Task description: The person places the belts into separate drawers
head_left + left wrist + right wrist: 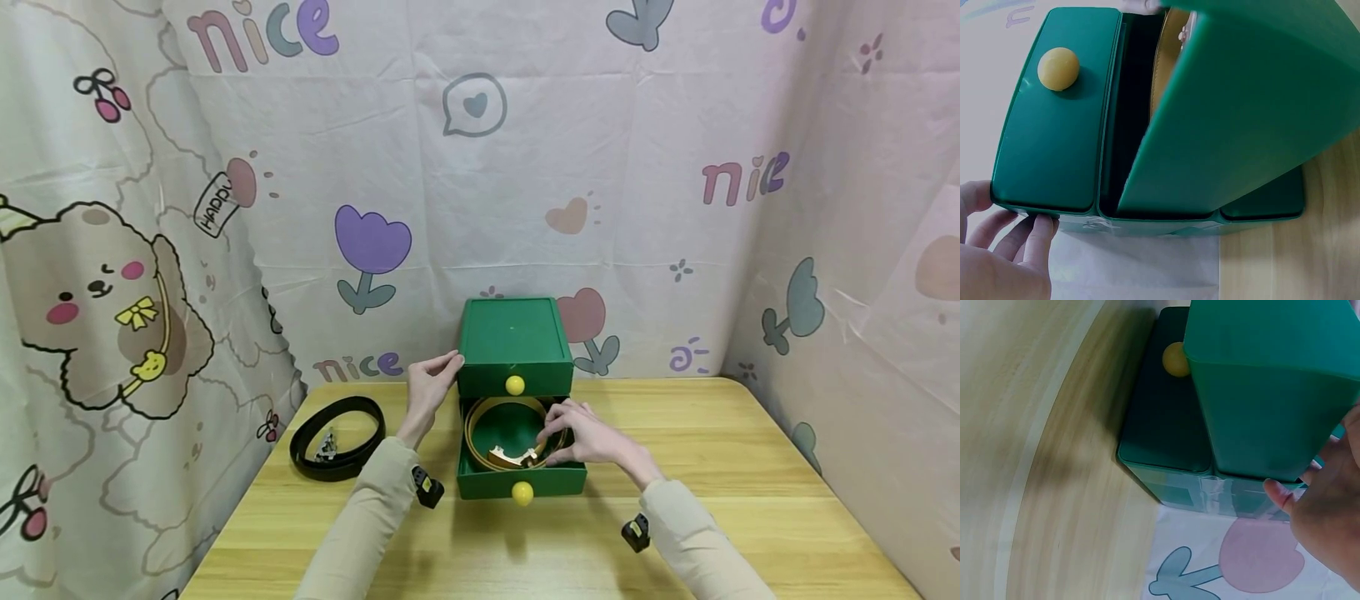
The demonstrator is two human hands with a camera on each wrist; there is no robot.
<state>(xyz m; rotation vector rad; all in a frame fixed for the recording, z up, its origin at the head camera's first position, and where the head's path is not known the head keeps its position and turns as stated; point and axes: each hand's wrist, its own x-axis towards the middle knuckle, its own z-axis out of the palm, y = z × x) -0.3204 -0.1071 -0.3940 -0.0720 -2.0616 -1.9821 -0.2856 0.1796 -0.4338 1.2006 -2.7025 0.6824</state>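
Green three-tier drawer box (pixel 512 329) stands at the back of the tabletop (pixel 675 517), middle drawer (pixel 480 484) pulled out, tan belt (pixel 470 432) lying coiled inside with its gold buckle (pixel 510 458) toward the front. Left grip (pixel 429 390) rests loose against the box's upper left corner, thumb at the top edge, fingertips on the side wall; right grip (pixel 587 435) reaches over the drawer's right side, finger and thumb bent close to the tan belt, though whether they have closed on it I cannot tell. Black belt (pixel 333 472), coiled around its silver buckle (pixel 327 447), lies left of the box.
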